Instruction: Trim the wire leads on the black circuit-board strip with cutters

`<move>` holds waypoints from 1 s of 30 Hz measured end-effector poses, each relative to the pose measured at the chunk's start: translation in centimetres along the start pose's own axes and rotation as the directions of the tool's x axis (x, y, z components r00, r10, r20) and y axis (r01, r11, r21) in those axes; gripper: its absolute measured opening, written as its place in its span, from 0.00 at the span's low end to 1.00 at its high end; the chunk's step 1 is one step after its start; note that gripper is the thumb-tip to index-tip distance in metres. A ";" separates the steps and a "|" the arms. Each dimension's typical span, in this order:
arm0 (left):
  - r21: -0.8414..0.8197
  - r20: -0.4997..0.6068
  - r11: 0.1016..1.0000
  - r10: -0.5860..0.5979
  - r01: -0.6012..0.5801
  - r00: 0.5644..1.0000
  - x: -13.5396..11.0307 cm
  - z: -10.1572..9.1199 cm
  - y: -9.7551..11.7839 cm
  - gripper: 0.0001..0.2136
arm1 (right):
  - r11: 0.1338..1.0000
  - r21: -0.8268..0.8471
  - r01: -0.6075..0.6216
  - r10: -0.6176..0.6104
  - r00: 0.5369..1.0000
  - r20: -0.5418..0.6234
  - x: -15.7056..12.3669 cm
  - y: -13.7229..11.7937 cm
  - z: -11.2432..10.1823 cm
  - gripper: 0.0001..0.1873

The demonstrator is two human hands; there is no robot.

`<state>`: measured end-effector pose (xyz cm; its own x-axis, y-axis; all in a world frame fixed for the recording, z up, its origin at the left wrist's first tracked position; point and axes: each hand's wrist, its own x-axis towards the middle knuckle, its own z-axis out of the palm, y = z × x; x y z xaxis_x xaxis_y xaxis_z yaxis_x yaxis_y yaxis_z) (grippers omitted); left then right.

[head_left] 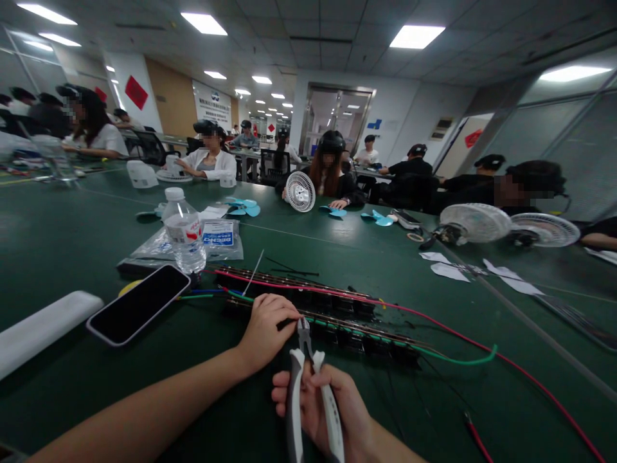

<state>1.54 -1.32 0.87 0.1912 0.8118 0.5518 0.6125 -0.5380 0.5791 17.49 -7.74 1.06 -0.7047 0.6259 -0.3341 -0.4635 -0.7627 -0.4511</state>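
My right hand (337,399) is wrapped around diagonal cutting pliers (295,405) with white and grey handles. Their jaws point away from me and meet the near dark strip (371,342), close to the fingertips of my left hand (270,325). Those left fingers are bent and pinched together at the strip's edge; what is between them is hidden. Black blocks and thin copper-coloured lines run along the strip, with a green wire (463,361) lying on it. Behind it lies a second dark strip (337,301), crossed by a red wire (434,319). A thin pale tie (254,273) sticks up at the left.
Left of my hands lie a phone (139,305) and a long white object (48,325). A water bottle (186,235) stands beside a plastic bag (224,241). Blue fan blades (243,206) and white fan grilles (299,191) are farther back, where other people sit.
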 end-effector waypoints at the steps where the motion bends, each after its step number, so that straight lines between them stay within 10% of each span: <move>1: -0.001 -0.001 1.000 -0.003 0.003 1.000 0.0 0.0 0.0 0.04 | 1.000 0.000 -0.001 0.001 1.000 -0.004 0.1 0.0 0.0 0.20; 30: 0.017 -0.004 1.000 -0.006 0.006 1.000 -0.2 0.3 -0.4 0.03 | 0.998 0.064 0.002 -0.002 1.000 0.001 0.3 -0.2 0.0 0.11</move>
<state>1.51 -1.18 0.34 0.1846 0.8143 0.5503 0.6263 -0.5290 0.5726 17.37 -7.35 1.08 -0.7039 0.6276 -0.3326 -0.4987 -0.7701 -0.3979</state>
